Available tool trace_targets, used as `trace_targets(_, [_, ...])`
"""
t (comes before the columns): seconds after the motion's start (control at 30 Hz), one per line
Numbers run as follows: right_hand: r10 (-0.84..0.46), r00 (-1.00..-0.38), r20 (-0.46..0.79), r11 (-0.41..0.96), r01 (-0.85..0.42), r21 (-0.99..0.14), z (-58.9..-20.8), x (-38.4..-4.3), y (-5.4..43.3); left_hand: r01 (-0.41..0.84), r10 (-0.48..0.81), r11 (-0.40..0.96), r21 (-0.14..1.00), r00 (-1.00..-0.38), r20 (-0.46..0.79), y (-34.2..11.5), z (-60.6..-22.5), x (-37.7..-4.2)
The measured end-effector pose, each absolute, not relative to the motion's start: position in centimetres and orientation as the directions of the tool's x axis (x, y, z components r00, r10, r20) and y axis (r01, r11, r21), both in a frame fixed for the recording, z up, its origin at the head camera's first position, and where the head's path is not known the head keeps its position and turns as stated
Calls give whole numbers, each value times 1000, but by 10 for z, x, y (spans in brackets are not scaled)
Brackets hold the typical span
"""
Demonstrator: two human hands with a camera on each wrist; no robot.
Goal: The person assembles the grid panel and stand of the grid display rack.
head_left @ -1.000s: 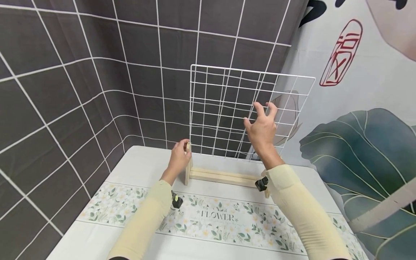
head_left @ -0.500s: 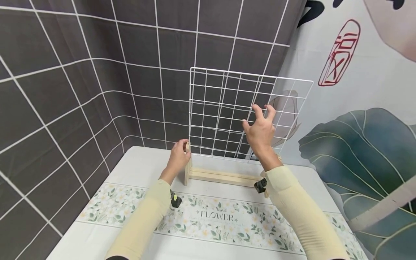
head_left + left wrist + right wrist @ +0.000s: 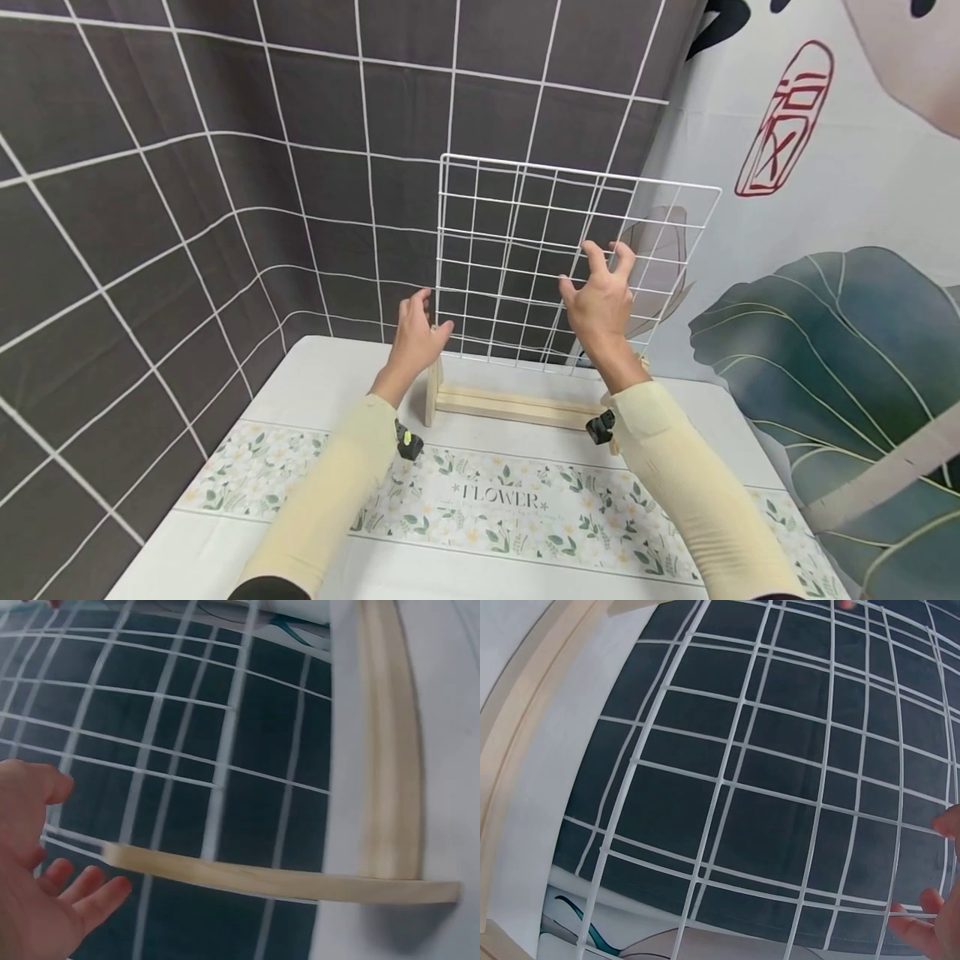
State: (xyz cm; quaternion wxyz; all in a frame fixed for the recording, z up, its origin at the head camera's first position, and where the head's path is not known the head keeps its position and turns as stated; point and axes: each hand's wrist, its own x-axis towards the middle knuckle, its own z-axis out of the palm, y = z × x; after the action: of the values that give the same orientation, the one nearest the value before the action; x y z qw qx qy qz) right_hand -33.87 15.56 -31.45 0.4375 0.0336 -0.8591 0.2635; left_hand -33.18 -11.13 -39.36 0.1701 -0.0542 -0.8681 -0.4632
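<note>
A white wire grid panel (image 3: 581, 172) stands upright above a pale wooden stand (image 3: 517, 407), which has a long rail between two end uprights. My right hand (image 3: 602, 312) holds the panel right of its middle; the right wrist view shows its fingertips (image 3: 911, 930) at the wires. My left hand (image 3: 415, 343) is beside the panel's lower left edge, its thumb and fingers spread. In the left wrist view that hand holds nothing and lies near the free end of the left upright (image 3: 300, 883). My right forearm mostly hides the right upright.
The stand rests toward the back of a white table covering (image 3: 352, 367) with a printed flower band (image 3: 498, 500). Behind it hangs a dark curtain with white squares (image 3: 315, 100). At the right is a pale cloth with painted leaves (image 3: 810, 333).
My left hand has let go of the left upright's top, spread its fingers and moved up. The grid panel and my right hand have sunk slightly.
</note>
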Motion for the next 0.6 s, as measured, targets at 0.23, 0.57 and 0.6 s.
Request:
trace_targets(0.23, [171,-630,757,858,-282,-428,-314,-340,156,309,-117,587,748,-882,456,-100,-352,-333])
trace_targets(0.57, [176,-617,767,854,-292,-431,-315,-341,157,314,-158,622,717,-847,508,-85,-319,-336])
trace_targets(0.6, [176,-616,768,854,-293,-431,-316,-341,157,316,-167,621,717,-840,516,-83,-316,-337])
